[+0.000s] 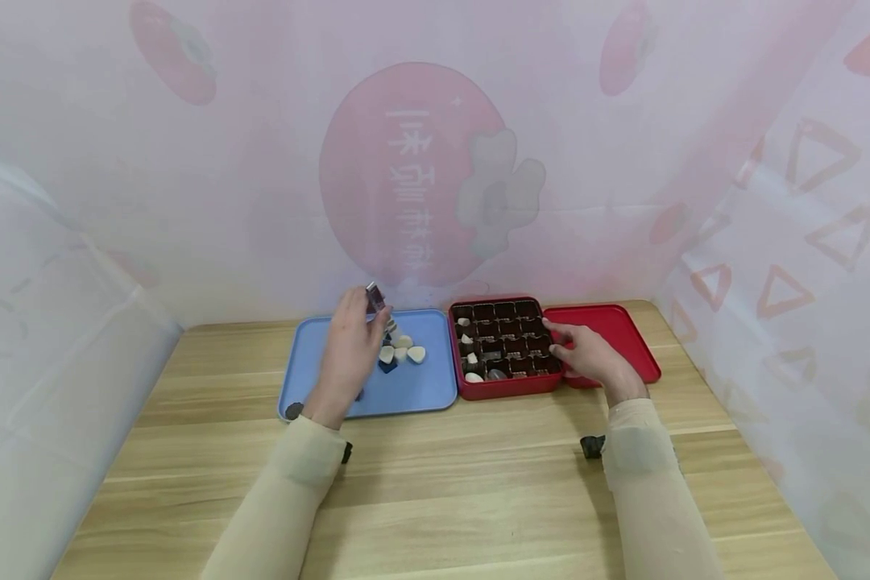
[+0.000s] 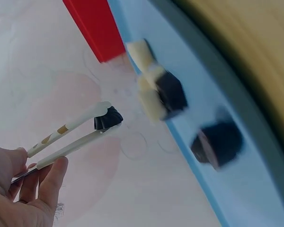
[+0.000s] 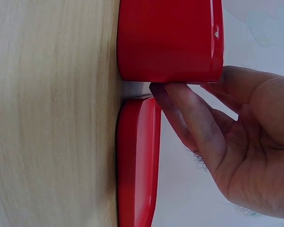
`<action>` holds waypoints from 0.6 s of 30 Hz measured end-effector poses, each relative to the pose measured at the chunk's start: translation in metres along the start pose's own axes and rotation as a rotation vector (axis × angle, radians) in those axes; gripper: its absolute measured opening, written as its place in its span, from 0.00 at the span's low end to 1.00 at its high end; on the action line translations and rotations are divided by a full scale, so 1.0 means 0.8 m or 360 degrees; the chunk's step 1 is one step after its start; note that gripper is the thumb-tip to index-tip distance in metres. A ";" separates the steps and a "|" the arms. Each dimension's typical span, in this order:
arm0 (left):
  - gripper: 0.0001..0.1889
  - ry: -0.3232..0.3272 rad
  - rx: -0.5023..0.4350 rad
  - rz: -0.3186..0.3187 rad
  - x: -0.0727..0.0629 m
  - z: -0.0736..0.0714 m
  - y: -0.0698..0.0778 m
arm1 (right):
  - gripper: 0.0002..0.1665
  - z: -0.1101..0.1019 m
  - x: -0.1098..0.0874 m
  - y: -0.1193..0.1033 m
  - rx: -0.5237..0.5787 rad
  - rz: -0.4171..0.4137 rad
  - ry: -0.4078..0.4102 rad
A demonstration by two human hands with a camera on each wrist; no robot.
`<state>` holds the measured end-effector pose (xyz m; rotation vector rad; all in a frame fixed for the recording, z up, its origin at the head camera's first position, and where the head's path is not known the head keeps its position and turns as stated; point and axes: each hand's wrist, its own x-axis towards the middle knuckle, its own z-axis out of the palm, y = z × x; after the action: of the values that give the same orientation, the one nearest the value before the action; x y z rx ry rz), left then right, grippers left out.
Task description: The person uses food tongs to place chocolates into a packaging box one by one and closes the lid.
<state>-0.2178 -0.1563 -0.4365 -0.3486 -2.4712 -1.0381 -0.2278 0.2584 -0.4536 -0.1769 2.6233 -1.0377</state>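
My left hand [image 1: 350, 342] holds a pair of white tongs [image 2: 61, 135], seen in the left wrist view. Between the tong tips is a ridged dark chocolate [image 2: 107, 119], raised above the blue tray [image 1: 413, 395]. White chocolates [image 1: 416, 354] and a dark chocolate [image 2: 172, 92] lie together on that tray. At the right rim of the red box [image 1: 511, 390], my right hand [image 1: 593, 356] grips the edge, fingertips on the outer wall and thumb near the rim. Inside the box sits a dark brown divided insert [image 1: 509, 329], with several pieces in its left compartments and lower row.
A red lid [image 1: 627, 342] lies just right of the box, partly behind my right hand. Another dark chocolate [image 1: 294, 411] is at the tray's front left corner. Tray, box and lid stand side by side on a wooden table [image 1: 471, 483], before a printed curtain [image 1: 261, 201].
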 end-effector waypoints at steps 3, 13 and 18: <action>0.11 0.0001 -0.0024 0.0045 0.005 0.011 0.011 | 0.41 0.000 -0.001 0.000 -0.0001 -0.0004 -0.0001; 0.10 -0.0075 -0.0063 0.0056 0.014 0.046 0.048 | 0.42 -0.002 -0.001 0.001 -0.0004 0.0003 0.0002; 0.13 -0.0080 -0.0096 0.0065 0.018 0.065 0.062 | 0.42 -0.003 -0.002 0.001 -0.0013 0.0006 0.0006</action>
<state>-0.2263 -0.0839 -0.4313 -0.4476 -2.4702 -1.1017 -0.2270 0.2604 -0.4521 -0.1717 2.6306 -1.0268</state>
